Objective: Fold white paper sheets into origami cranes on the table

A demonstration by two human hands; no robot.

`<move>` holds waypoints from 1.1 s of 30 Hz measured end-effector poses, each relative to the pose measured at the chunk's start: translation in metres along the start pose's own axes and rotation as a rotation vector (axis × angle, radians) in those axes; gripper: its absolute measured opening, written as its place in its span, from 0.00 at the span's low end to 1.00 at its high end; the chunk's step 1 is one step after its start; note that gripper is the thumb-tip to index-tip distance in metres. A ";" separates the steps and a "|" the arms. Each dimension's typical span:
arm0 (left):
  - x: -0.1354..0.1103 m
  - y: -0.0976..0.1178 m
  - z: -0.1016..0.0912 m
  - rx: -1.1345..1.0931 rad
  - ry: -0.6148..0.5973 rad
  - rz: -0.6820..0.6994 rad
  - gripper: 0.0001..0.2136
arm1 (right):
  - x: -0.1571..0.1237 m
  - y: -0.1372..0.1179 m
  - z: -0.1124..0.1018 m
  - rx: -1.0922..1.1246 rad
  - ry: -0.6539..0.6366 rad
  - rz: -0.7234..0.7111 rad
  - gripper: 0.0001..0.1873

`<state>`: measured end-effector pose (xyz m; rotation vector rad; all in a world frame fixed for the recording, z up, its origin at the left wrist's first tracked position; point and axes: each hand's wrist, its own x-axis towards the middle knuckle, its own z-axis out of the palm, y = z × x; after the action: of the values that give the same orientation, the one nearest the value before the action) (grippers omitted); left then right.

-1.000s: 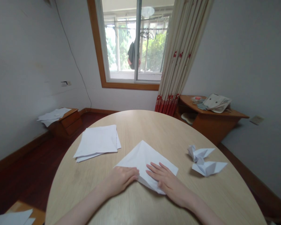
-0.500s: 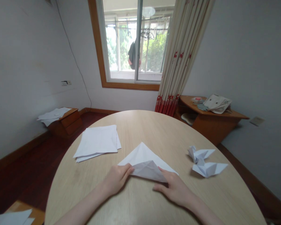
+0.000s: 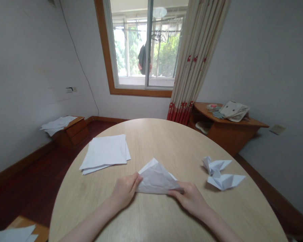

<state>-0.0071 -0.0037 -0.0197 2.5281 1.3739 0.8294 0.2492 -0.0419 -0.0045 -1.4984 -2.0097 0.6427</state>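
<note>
A partly folded sheet of white paper [image 3: 155,178] is held near the front middle of the round table. Its near flap is folded up over the far layer, making a triangle whose peak points away from me. My left hand [image 3: 126,189] pinches the left corner between thumb and fingers. At the right corner, my right hand [image 3: 190,198] grips the paper, thumb below and fingers behind. Creases run across the flap. To the right lie two folded paper figures [image 3: 224,181] with pointed wings, close together.
A stack of white paper sheets [image 3: 106,151] lies on the left of the round wooden table [image 3: 151,134]. Beyond it stand a low cabinet [image 3: 77,131] with papers and, on the right, a corner desk [image 3: 227,131] with a cloth bag [image 3: 234,111]. A curtain [image 3: 192,67] hangs by the window.
The near flap has been raised further and now covers most of the far layer. My right thumb has come in against the paper, and both hands have shifted slightly.
</note>
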 end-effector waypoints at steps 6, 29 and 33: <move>0.001 0.001 0.000 0.099 -0.137 -0.142 0.18 | 0.001 -0.002 -0.003 -0.086 0.054 0.077 0.13; 0.003 0.010 -0.007 0.092 -0.291 -0.230 0.32 | 0.004 0.011 0.009 -0.405 0.021 0.091 0.21; 0.001 0.009 -0.002 0.130 -0.190 -0.110 0.31 | 0.005 0.015 0.014 -0.417 0.146 -0.108 0.19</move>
<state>-0.0011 -0.0080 -0.0140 2.5201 1.5307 0.4817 0.2489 -0.0340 -0.0241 -1.5959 -2.1796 0.0640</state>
